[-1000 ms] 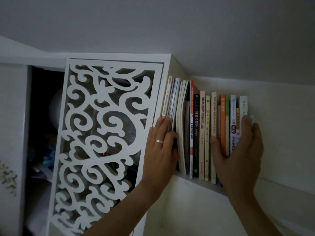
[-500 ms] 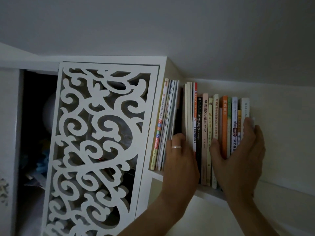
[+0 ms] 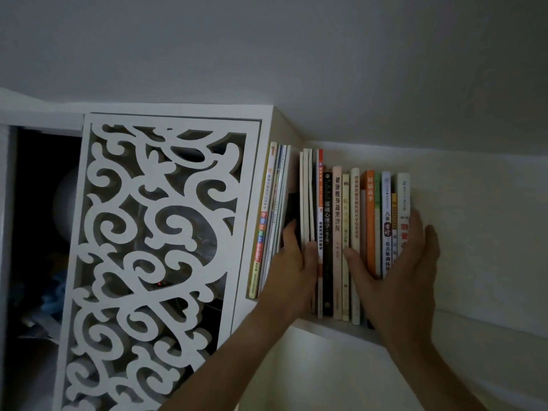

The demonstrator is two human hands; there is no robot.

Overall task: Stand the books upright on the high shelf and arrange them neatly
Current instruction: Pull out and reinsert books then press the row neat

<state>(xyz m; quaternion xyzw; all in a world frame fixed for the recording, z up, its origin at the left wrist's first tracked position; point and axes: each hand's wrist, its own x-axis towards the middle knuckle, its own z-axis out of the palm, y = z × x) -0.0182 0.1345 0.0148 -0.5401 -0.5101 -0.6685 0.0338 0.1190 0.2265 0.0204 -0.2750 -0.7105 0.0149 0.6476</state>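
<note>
Your two forearms come up from the bottom edge bare, with no sleeve, watch or strap showing on either one as far as the picture reaches. Your left hand (image 3: 292, 268) shows short fingers with its back turned toward you, and the dim light leaves its finer details hard to make out. Your right hand (image 3: 397, 271) is likewise uncovered, ungloved, with short plain nails just visible at the thumb tip.
</note>
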